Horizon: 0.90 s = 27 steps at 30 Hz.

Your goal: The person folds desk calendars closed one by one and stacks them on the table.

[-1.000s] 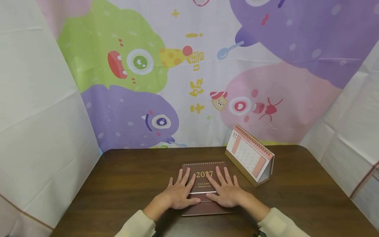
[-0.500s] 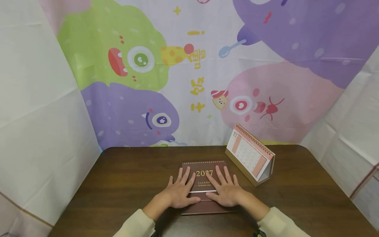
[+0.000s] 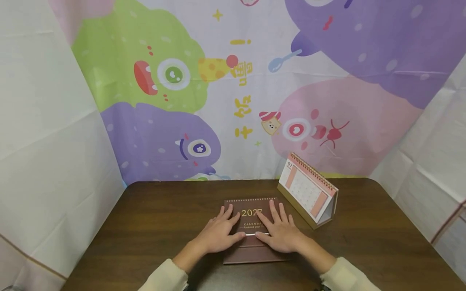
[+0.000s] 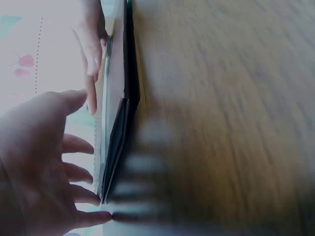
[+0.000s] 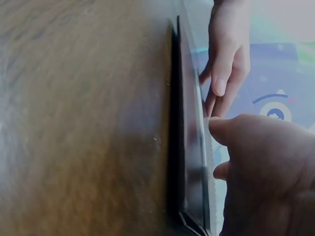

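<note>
The brown calendar [image 3: 251, 220] lay on the desk [image 3: 160, 226], left of the pink calendar [image 3: 306, 194] and nearer the person. The pink calendar stood like a tent.

Left hand [image 3: 219, 234]: positioned over the brown calendar on the side away from the pink calendar, fingers extended and slightly spread, nothing gripped. Right hand [image 3: 284, 232]: positioned over the side toward the pink calendar, fingers extended and spread, nothing gripped. Pressure could not be determined from the views.

Hazard 1, slip: with neither of the hands gripping, a stronger push from the left could have driven the brown calendar toward the pink calendar. A knock there could have shifted or toppled that stand.

Hazard 2, bent pages: both thumbs lay at the white strip [image 3: 250, 234], probably page edges. A drag there could have creased them.

Hazard 3, lifting: the left wrist view showed a dark gap between layers, away from the pink calendar. Uneven release could have let the folded panels spring apart.
</note>
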Each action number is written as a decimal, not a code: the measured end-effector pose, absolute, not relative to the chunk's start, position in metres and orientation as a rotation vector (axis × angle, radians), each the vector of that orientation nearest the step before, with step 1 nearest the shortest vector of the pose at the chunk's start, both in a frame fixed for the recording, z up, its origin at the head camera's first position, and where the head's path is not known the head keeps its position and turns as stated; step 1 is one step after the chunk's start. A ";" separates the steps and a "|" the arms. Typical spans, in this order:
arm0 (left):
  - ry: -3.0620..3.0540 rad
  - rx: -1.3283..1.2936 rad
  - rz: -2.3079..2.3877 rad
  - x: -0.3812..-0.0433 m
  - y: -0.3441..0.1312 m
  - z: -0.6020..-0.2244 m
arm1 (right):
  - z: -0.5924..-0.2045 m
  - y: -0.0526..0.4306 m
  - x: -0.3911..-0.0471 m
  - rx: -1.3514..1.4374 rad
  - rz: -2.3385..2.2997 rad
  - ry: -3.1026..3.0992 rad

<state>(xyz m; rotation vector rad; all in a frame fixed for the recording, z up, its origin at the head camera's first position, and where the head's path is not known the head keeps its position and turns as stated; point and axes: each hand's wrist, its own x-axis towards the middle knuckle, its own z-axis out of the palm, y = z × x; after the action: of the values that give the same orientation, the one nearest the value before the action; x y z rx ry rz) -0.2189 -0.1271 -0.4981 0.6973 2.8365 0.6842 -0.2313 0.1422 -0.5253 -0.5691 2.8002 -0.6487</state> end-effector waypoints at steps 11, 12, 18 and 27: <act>3.025 0.578 1.012 -0.213 -0.134 -0.488 | -0.485 0.153 -0.215 -0.461 -0.809 2.821; 3.047 0.541 1.030 -0.212 -0.134 -0.486 | -0.488 0.155 -0.216 -0.448 -0.822 2.820; 3.108 0.356 1.091 -0.208 -0.133 -0.477 | -0.524 0.170 -0.235 -0.422 -0.824 2.873; 3.084 0.446 1.200 -0.222 -0.138 -0.505 | -0.535 0.173 -0.242 -0.369 -0.763 2.898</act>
<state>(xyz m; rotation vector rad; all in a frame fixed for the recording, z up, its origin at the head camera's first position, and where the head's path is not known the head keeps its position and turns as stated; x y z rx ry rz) -0.2223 -0.1380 -0.5050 0.4456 3.0838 1.2004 -0.2417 0.1729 -0.5350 -0.3686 2.8979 -0.7627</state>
